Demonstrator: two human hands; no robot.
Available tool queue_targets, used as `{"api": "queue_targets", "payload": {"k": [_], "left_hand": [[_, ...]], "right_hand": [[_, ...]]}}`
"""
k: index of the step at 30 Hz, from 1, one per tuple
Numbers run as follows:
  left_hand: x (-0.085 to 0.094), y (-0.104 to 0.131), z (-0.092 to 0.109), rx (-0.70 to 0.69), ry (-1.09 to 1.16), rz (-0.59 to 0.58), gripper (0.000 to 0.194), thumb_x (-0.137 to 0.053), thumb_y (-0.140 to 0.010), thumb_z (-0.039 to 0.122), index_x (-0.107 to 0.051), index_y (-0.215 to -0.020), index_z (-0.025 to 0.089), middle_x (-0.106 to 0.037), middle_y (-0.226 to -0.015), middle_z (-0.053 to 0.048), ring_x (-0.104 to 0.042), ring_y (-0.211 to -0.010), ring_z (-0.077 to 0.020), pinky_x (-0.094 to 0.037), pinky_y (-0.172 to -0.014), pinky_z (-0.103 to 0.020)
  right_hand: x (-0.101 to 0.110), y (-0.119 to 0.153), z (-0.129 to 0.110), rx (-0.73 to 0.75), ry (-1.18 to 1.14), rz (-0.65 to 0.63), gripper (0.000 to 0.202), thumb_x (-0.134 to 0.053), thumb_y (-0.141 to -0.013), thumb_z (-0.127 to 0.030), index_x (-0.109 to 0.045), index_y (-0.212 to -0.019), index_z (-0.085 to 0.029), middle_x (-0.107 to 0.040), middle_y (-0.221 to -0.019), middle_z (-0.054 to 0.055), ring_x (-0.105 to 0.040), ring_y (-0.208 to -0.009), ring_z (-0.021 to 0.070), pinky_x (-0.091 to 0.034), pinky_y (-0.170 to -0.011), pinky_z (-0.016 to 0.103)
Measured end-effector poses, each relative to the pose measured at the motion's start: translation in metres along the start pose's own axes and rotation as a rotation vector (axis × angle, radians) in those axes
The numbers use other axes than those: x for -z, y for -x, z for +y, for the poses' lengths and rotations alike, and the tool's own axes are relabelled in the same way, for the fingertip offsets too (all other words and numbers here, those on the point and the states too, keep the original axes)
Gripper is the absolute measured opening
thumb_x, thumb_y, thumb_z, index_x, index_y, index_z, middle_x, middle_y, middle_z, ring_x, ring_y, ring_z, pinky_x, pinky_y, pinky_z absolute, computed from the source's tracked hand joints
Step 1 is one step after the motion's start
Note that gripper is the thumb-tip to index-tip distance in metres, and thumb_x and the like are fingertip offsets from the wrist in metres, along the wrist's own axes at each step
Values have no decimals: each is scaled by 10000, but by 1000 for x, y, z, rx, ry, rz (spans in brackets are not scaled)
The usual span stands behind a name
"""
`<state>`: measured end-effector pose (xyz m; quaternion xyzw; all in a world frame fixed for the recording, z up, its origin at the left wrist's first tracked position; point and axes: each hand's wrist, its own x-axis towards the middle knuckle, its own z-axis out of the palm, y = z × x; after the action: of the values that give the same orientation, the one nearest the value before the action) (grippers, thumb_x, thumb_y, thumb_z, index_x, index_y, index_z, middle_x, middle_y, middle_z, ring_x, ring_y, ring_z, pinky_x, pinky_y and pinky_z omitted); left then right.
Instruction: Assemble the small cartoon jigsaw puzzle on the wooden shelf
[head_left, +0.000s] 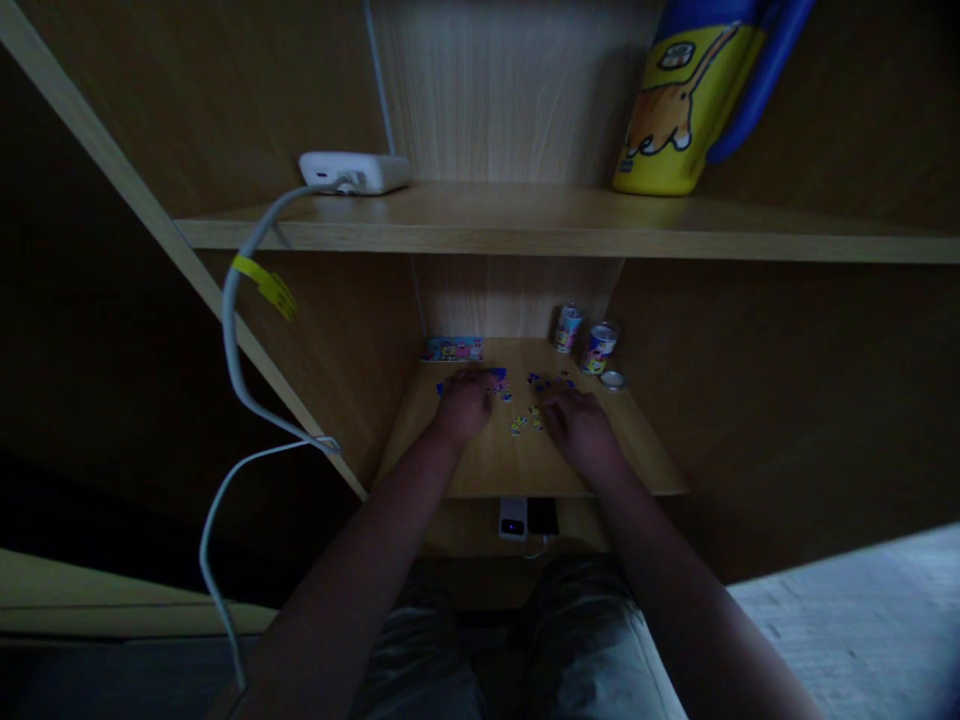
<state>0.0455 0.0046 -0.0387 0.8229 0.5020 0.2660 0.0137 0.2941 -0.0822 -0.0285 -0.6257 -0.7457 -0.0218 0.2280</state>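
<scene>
On the lower shelf board, my left hand [466,402] lies over a partly joined jigsaw puzzle [496,377], its fingers resting on it and covering its middle. My right hand [577,422] is to the right, fingers bent together beside loose blue puzzle pieces [537,381]; anything between its fingertips is too dark and small to make out. Yellow puzzle pieces [516,425] lie scattered between the two hands. Behind my left hand is a colourful printed picture card [453,349].
Two printed cans [568,328] [600,348] stand at the back right, with a round metal lid [612,380] beside them. Above, a shelf [510,238] holds a white charger [356,172] with a hanging cable [234,340] and a yellow-blue mug [675,110]. Below sits a white power bank [513,520].
</scene>
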Motion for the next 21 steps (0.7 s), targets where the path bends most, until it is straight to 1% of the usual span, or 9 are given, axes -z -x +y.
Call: {"api": "queue_targets", "payload": {"k": [2,4,7,9,11,14,16,18,21], "left_hand": [[-2,0,-3,31,-26,-11,339,-617,-935,111,-807,-1200,203,-808,-1293,-148,-714,-1254,-356,-540,-1153,-538],[-4,0,-5,35,-49,-18,354,-591,-940,127,-812,-1208,193,-812,-1282,-152,-719,-1246,-358,-546,-1144,-543],[-5,-1,-6,24,-51,-1,351,-582,-940,148,-819,-1193,208,-813,-1296,-145,-717,-1259,-348,-544,-1162,-548],[-5,-2,-6,11,-39,4,371,-594,-927,136,-820,-1209,216,-805,-1341,-141,-710,-1289,-344,-542,-1174,-546],[-4,-3,-4,-23,-26,-10,415,-594,-915,100,-820,-1238,229,-801,-1371,-125,-711,-1308,-330,-545,-1176,-530],[-3,-4,-3,-107,3,-53,466,-585,-915,66,-819,-1278,243,-808,-1387,-99,-722,-1312,-300,-536,-1199,-505],[-2,-4,-4,-146,23,-76,497,-587,-910,54,-813,-1314,235,-800,-1420,-94,-715,-1342,-291,-514,-1232,-505],[-3,-4,-5,-157,40,-84,528,-586,-899,36,-809,-1333,235,-789,-1453,-79,-701,-1377,-279,-492,-1261,-499],[-4,-4,-6,-146,83,-86,549,-588,-905,18,-812,-1337,270,-785,-1465,-44,-698,-1390,-253,-475,-1282,-477]], "right_hand": [[1,0,-3,34,26,-62,288,-544,-1126,-276,-817,-1126,-188,-807,-1223,137,-688,-1150,281,-476,-1102,380],[1,-1,-4,-16,78,-78,327,-527,-1141,-308,-823,-1106,-173,-811,-1210,156,-687,-1161,294,-468,-1116,403],[0,-4,-7,-45,105,-60,393,-485,-1167,-350,-821,-1243,-162,-789,-1340,180,-666,-1265,321,-457,-1160,446],[0,-8,-10,42,79,-67,422,-478,-1175,-365,-774,-1413,-181,-732,-1501,166,-623,-1384,329,-436,-1215,474],[-3,-14,-15,178,41,-99,464,-483,-1177,-365,-687,-1562,-204,-650,-1636,136,-560,-1499,318,-391,-1286,492],[-11,-24,-21,335,-5,-156,541,-517,-1170,-382,-571,-1679,-206,-562,-1728,123,-491,-1593,303,-333,-1349,508],[-19,-29,-23,400,-34,-179,549,-534,-1165,-392,-575,-1673,-187,-557,-1730,136,-484,-1611,298,-321,-1362,518],[-24,-32,-22,442,-63,-181,502,-522,-1170,-386,-645,-1609,-174,-602,-1689,148,-514,-1594,294,-327,-1361,524],[-28,-32,-18,437,-92,-149,452,-496,-1179,-388,-730,-1512,-189,-690,-1593,145,-587,-1521,300,-362,-1339,529]]}}
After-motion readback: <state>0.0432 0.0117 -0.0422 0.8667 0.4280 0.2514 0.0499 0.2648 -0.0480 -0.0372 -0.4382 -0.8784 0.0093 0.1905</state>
